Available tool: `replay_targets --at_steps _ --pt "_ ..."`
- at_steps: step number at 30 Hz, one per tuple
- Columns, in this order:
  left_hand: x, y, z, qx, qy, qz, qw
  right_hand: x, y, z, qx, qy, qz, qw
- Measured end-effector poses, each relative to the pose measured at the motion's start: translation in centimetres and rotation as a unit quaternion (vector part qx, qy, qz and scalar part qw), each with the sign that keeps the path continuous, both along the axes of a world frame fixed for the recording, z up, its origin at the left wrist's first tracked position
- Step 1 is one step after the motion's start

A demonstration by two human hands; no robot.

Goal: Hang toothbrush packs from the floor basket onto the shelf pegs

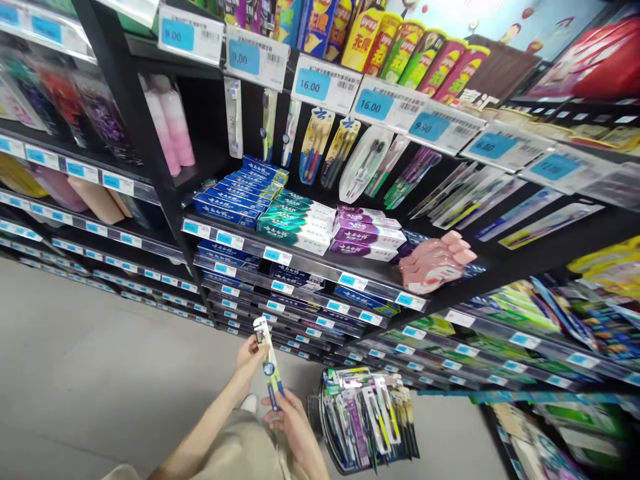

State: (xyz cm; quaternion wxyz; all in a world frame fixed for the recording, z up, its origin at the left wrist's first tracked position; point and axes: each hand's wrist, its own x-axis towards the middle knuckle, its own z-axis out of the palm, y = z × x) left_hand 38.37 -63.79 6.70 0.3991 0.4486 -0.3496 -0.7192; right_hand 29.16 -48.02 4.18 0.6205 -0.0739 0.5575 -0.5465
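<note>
Between my two hands is a packaged toothbrush [269, 367], tilted, with its white top end pointing toward the shelf. My left hand [249, 357] pinches the pack near that top end. Around the lower end, which is blue and green, the fingers of my right hand [287, 410] are closed. To the right of my right hand stands a dark basket [327, 427] filled with several packaged toothbrushes [373, 413]. More packaged toothbrushes [317, 143] hang from hooks on the shelf in front of me.
Toothpaste boxes [300, 223] in blue, green and purple are stacked on the shelf [310, 265], with pink bottles [435, 263] to their right. Price labels [327, 83] line the shelf edges. Chip cans [363, 40] stand on top. Grey floor [100, 360] lies to the left.
</note>
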Motion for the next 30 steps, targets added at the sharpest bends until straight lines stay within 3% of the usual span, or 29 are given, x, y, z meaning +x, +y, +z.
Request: replay_targets --at_steps 7,17,22,26,30 --pt "-0.1 -0.2 0.8 0.011 -0.003 0.016 1.000 0.2 0.1 -1.1 -0.037 0.018 0.029 0.999" --pt "0.4 -0.4 -0.1 0.001 0.005 0.046 0.999 0.2 -0.1 -1.9 -0.028 0.039 0.029 0.998" --pt "1.4 -1.7 0.1 -0.028 0.000 0.071 0.997 0.3 0.1 -1.5 -0.032 0.027 0.011 0.999" --pt "2.3 -5.1 2.4 -0.077 -0.019 0.080 0.994 0.4 0.5 -0.6 -0.033 0.011 0.011 0.999" --pt "3.0 -9.9 7.3 -0.189 -0.028 0.066 0.979 0.5 0.8 -0.4 -0.016 0.014 0.009 1.000"
